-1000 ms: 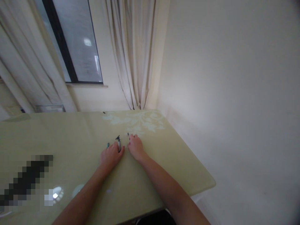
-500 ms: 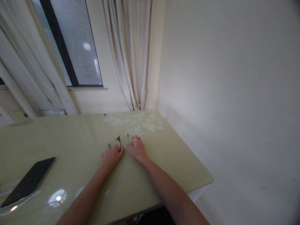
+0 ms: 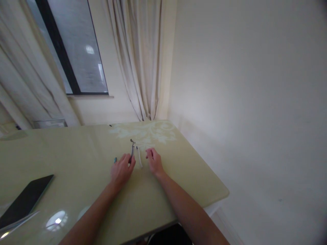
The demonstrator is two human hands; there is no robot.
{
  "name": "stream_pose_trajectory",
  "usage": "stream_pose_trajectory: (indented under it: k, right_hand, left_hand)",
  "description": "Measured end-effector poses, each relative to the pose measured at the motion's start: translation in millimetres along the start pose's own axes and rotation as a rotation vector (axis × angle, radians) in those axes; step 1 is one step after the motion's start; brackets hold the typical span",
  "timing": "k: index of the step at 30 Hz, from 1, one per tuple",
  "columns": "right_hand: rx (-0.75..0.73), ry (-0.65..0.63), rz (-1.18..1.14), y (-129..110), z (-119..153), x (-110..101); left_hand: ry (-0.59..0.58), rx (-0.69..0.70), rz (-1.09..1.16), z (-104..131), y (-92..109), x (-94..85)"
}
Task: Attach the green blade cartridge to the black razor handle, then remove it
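My left hand (image 3: 123, 172) rests on the table with its fingers closed around the lower end of a thin dark-and-silver object (image 3: 133, 150), whose bent dark tip points away from me. Just left of that hand lies a small dark object with a teal tint (image 3: 115, 160), partly covered by the fingers. A slim white strip with a dark end (image 3: 139, 157) lies on the table between my hands, touched by neither. My right hand (image 3: 154, 162) is to the right of the strip, fingers curled in; whatever may be inside them is hidden.
The pale, glossy table (image 3: 189, 180) has a rounded right corner close to the wall (image 3: 242, 102). A flat black panel (image 3: 27, 200) lies at the left, a clear shiny edge (image 3: 21, 221) in front of it. A tiny dark piece (image 3: 110, 125) sits at the far edge.
My right hand has drawn away to the right from the white strip, its fingers curling in. In my left hand the dark-and-silver object has shifted, its tip reaching further out. The view turned slightly right.
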State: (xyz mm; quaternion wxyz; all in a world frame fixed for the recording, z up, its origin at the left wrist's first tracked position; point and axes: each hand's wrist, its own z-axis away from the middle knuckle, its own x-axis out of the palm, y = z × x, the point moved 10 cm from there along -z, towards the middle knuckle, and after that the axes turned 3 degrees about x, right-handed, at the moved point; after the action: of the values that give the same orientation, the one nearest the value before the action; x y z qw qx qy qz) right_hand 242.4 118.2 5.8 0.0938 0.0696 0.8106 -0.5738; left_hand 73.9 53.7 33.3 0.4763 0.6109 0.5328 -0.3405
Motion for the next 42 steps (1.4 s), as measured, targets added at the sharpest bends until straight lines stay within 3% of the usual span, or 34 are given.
stream_pose_trajectory:
  k: [4, 8, 11, 13, 16, 18, 22, 27, 37, 42]
  right_hand:
    - [-0.101, -0.108, -0.153, -18, 4, 8]
    - [-0.057, -0.197, -0.295, -19, 4, 19]
    - [-0.035, -0.186, -0.369, -18, -1, 15]
    - [-0.039, -0.186, -0.379, -19, -5, 7]
    - [-0.038, -0.285, -0.304, -20, -7, 3]
    - [-0.034, -0.378, -0.258, -20, -5, 5]
    - [-0.002, -0.502, -0.282, -19, 5, 16]
    - [-0.003, -0.524, -0.244, -21, 9, 22]
    - [0.047, -0.555, -0.221, -20, 13, 21]
    - [0.004, -0.541, -0.162, -22, 11, 18]
  left_hand:
    - [0.032, 0.18, 0.039, 10, 36, 7.0]
    - [-0.008, 0.234, 0.084, 15, 47, 16.0]
    - [-0.008, 0.222, 0.165, 12, 39, 14.8]
    - [0.05, 0.141, 0.266, 5, 21, 8.0]
    - [0.143, 0.007, 0.543, -7, -12, -1.5]
    - [0.135, 0.006, 0.697, -13, -22, -4.2]
    - [0.012, 0.088, 0.929, -16, -16, -7.2]
    - [-0.124, 0.114, 1.072, -10, -1, -4.7]
    - [-0.168, 0.148, 1.037, -9, 4, 0.2]
    - [-0.164, 0.171, 1.031, -10, 6, 0.7]
